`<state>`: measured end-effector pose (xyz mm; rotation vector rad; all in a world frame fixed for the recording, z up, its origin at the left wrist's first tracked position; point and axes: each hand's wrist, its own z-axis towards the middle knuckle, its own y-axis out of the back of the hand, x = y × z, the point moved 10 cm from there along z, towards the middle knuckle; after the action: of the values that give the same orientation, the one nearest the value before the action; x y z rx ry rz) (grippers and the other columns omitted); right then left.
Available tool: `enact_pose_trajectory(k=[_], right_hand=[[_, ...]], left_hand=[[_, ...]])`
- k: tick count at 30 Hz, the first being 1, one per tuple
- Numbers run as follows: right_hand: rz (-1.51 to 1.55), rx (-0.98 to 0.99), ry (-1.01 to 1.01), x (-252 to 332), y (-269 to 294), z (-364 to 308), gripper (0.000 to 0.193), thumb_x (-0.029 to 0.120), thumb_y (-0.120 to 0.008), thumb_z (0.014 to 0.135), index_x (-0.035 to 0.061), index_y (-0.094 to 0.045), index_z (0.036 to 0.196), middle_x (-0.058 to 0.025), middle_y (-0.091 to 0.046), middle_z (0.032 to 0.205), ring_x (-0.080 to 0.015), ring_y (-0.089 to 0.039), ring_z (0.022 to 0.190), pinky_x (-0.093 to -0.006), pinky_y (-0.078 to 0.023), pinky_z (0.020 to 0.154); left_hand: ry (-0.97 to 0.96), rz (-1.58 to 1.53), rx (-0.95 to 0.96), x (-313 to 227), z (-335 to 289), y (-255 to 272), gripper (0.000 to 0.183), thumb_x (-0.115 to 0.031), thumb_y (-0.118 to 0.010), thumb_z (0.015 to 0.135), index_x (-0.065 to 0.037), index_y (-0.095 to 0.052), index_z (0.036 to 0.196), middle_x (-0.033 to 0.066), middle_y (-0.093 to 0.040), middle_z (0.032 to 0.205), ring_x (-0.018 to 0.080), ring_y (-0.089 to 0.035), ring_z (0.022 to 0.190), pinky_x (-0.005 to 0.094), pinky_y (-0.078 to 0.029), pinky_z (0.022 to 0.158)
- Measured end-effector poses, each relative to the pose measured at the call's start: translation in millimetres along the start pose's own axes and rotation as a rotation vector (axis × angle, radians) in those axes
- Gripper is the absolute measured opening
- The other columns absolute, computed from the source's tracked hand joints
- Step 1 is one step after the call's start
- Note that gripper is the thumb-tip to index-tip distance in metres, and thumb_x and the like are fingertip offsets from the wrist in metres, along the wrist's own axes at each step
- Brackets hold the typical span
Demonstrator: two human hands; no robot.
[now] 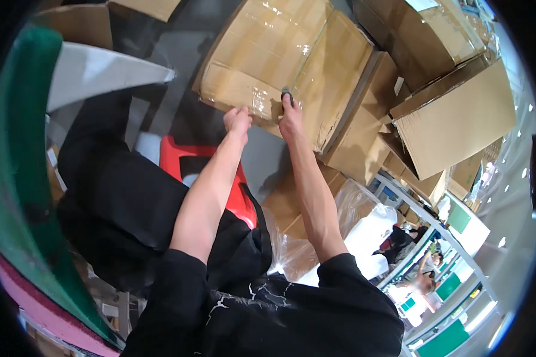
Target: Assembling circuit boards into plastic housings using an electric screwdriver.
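Observation:
A large brown carton (262,47), its top crossed by shiny clear tape, lies in front of me with a seam along its top. My left hand (238,122) is closed at the carton's near edge, fingers curled against the cardboard there. Just to its right, my right hand (290,119) is wrapped round a small dark tool (286,95) that looks like a utility knife. The thumb lies along the tool, and its tip is over the taped top beside the seam. Whether the blade touches the carton is hard to make out.
A red plastic stool (170,156) stands below my left forearm. Open cartons (458,119) are piled at the right. Clear plastic wrap (286,244) lies near my right elbow. A green curved edge (33,149) rises at the left. Other people (423,279) are far off at the lower right, beside metal racks.

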<state>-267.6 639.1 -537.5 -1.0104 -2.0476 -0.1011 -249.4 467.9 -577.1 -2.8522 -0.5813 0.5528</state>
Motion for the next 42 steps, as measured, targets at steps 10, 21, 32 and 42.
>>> enact_pose_trajectory(k=[10,21,32,42], right_hand=[[-0.946,-0.507,0.246,22,-25,-30,0.029,0.025,-0.058,0.091,-0.0036,-0.064,0.093,-0.0134,-0.067,0.078,-0.0237,-0.063,0.069,-0.0363,-0.049,0.065],[-0.765,-0.269,0.231,-10,-28,-103,0.033,0.023,-0.059,0.091,-0.0048,-0.056,0.108,-0.0139,-0.064,0.093,-0.0221,-0.064,0.084,-0.0354,-0.05,0.074],[-1.359,-0.121,0.527,138,-41,78,0.042,0.034,-0.042,0.096,-0.0025,-0.062,0.095,-0.028,-0.062,0.096,-0.0442,-0.058,0.094,-0.0492,-0.045,0.082],[-1.569,-0.372,0.307,186,-88,178,0.036,0.028,-0.051,0.094,-0.0008,-0.044,0.113,-0.0282,-0.061,0.107,-0.0448,-0.059,0.103,-0.051,-0.048,0.087]], left_hand=[[0.164,-0.158,0.109,7,-2,-26,0.03,-0.038,-0.067,0.086,-0.013,-0.058,0.101,-0.0027,-0.058,0.084,0.0083,-0.053,0.066,0.0276,-0.043,0.052],[0.077,-0.235,-0.204,4,-62,56,0.04,-0.019,-0.068,0.086,-0.002,-0.055,0.121,0.0088,-0.062,0.114,0.0232,-0.062,0.096,0.0389,-0.052,0.077],[0.177,-0.113,-0.303,20,-69,129,0.035,-0.028,-0.069,0.086,-0.01,-0.058,0.115,0.0042,-0.065,0.101,0.0198,-0.064,0.085,0.0352,-0.05,0.062],[0.331,-0.19,-0.213,25,-83,120,0.029,-0.03,-0.063,0.09,-0.021,-0.057,0.116,-0.0056,-0.063,0.105,0.0116,-0.059,0.092,0.0303,-0.044,0.077]])
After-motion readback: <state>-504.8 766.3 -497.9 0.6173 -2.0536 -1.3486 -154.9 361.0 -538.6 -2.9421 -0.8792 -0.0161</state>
